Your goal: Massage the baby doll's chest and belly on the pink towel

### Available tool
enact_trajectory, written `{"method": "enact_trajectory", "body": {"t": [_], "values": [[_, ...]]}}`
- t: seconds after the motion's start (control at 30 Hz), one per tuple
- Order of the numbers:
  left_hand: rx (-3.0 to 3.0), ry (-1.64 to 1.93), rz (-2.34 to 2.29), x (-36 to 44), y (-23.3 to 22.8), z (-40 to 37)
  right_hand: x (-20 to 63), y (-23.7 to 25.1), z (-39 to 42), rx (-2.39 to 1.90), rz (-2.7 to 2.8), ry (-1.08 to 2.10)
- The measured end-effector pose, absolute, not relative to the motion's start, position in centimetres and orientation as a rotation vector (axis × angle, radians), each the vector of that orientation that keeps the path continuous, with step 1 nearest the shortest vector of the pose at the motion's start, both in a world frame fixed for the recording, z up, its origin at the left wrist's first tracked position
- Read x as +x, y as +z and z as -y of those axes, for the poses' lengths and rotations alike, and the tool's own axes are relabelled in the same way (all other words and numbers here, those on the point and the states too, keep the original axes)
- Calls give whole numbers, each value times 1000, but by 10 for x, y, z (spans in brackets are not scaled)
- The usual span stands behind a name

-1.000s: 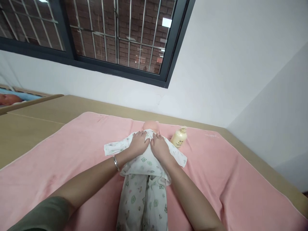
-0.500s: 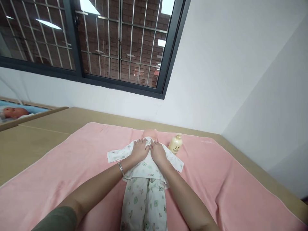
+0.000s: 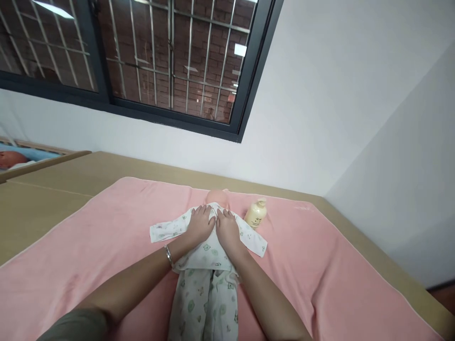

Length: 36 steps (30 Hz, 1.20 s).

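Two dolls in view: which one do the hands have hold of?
The doll in printed white clothes on the pink towel: left hand and right hand press flat on its chest. The other doll lies untouched, far left.

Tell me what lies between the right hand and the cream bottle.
In the head view, only the doll's printed sleeve on the pink towel lies between the right hand and the cream bottle; nothing else.

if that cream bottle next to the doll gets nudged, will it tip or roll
The cream bottle stands upright on the soft pink towel, so its footing is probably unsteady and a nudge near the narrow pump top could tip it. Its rounded body would likely roll a little once down, though the towel's nap should slow it. It looks like smooth plastic, perhaps slippery.
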<state>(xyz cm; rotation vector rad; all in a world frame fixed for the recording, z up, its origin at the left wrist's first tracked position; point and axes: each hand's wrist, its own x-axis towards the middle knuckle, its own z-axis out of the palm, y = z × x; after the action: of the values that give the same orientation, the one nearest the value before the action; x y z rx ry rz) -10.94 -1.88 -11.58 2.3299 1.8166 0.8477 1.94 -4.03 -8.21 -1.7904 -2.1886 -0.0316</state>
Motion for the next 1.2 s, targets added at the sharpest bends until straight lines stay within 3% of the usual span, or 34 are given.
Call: {"method": "enact_trajectory", "body": {"t": [1.2], "values": [[2402, 902, -1731, -115, -120, 28, 34, -78, 16, -1891, 2219, 165]]}}
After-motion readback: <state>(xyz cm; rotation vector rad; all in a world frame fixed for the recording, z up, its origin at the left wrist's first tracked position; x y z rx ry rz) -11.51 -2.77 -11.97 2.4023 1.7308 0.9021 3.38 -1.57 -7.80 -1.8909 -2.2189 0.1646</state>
